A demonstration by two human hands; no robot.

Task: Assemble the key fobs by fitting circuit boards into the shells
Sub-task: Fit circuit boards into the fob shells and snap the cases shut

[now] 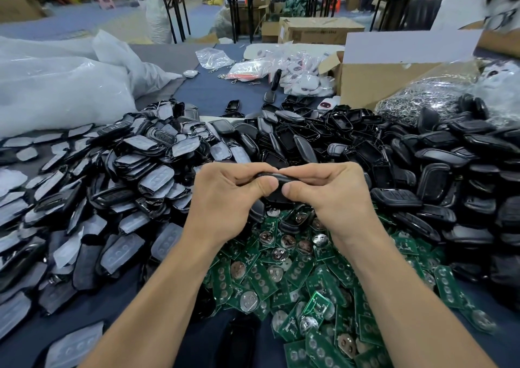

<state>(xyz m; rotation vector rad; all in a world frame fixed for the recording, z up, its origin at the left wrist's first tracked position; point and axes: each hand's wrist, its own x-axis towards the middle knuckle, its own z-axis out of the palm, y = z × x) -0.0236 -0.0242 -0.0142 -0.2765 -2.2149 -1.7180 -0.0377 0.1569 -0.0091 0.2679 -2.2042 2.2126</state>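
My left hand and right hand pinch the glossy black plastic fob shell endwise, its long axis spanning between my thumbs.

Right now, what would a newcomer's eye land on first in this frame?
Dead centre, the left hand and right hand pinch one black key fob shell between them. Just below spreads a heap of green circuit boards. Black shells pile up on the right, and film-covered shells on the left.
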